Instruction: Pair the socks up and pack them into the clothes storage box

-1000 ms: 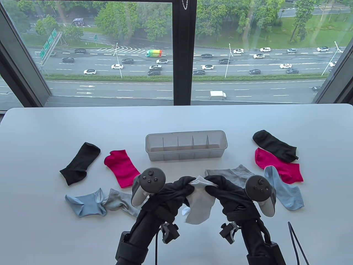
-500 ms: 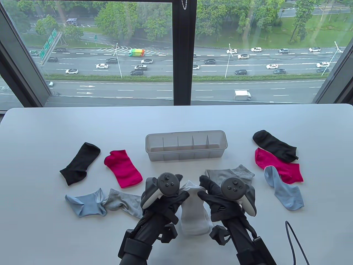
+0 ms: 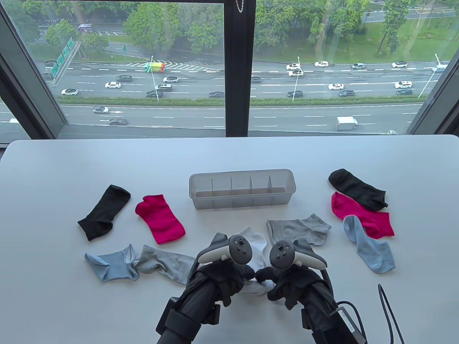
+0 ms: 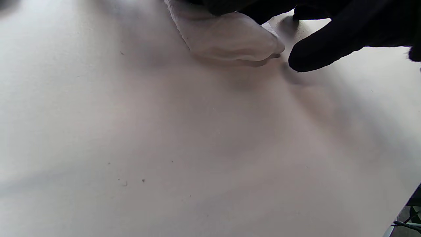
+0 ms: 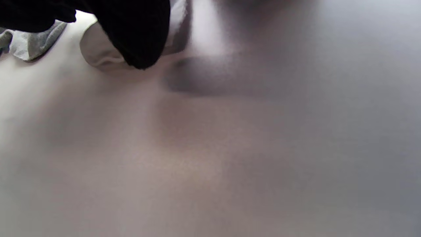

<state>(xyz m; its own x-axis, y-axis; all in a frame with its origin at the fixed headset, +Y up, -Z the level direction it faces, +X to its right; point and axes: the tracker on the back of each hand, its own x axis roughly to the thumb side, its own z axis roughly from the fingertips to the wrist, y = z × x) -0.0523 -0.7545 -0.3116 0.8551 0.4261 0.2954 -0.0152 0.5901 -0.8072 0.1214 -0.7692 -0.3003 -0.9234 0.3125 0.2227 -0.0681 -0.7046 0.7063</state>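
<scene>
- Table view: low in the centre of the frame, the left hand [image 3: 222, 283] and the right hand [image 3: 287, 285] sit knuckle to knuckle, fingers curled down onto the near end of the white socks [image 3: 255, 247], which lie on the tabletop [image 3: 229, 154]. The divided clothes storage box [image 3: 242, 189] stands just above them, with no socks in it. If the curled fingers catch only the top layer, the pair could slide apart. The trackers and gloves cover most of the white fabric, so I cannot tell whether both socks are aligned.
- Left wrist view: at the top of the frame, gloved fingers [image 4: 329, 42] sit beside a rounded white sock end; whether they pinch it is cut off.
- Right wrist view: in the upper left, a dark fingertip [image 5: 138, 36] presses over white fabric; a grey sock [image 5: 31, 44] edge shows at the far left. The rest is blurred.
</scene>
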